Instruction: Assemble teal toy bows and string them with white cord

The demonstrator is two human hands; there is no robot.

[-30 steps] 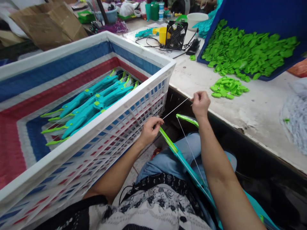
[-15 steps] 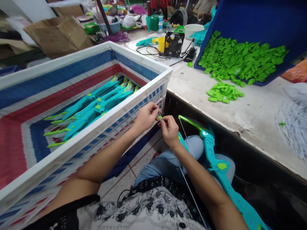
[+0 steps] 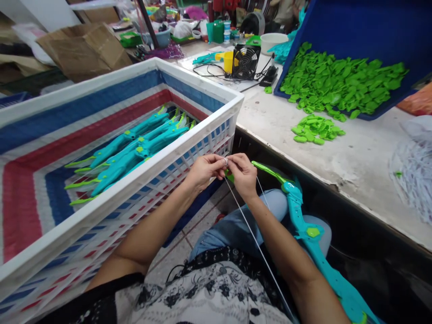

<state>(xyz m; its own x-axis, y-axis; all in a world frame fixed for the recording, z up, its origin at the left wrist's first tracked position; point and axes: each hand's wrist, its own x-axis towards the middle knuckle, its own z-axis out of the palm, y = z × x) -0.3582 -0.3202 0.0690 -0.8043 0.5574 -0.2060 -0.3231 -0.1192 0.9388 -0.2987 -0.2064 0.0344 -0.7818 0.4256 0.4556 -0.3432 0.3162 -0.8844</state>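
Observation:
My left hand point(image 3: 205, 172) and my right hand point(image 3: 243, 175) meet fingertip to fingertip beside the crate's corner. Both pinch a white string point(image 3: 248, 222), which loops at the fingers and runs down past my right forearm. Under the fingers shows a bright green part point(image 3: 230, 175), mostly hidden by my right hand. Across my lap leans a teal toy bow point(image 3: 312, 238) with green tips, its upper end just right of my right hand. A second stretch of string drops behind my right wrist.
On my left stands a white plastic crate point(image 3: 205, 102) with striped lining, holding several teal bows point(image 3: 135, 148). The worktable point(image 3: 270, 112) carries a blue bin point(image 3: 354, 27) of green pieces point(image 3: 340, 81), a small green pile point(image 3: 317, 129), a black fan point(image 3: 246, 62) and white strings point(image 3: 411, 175).
My fingertips have come together, and the string now hangs from them down to the lower right. The green part is more covered. The bow on my lap has barely moved.

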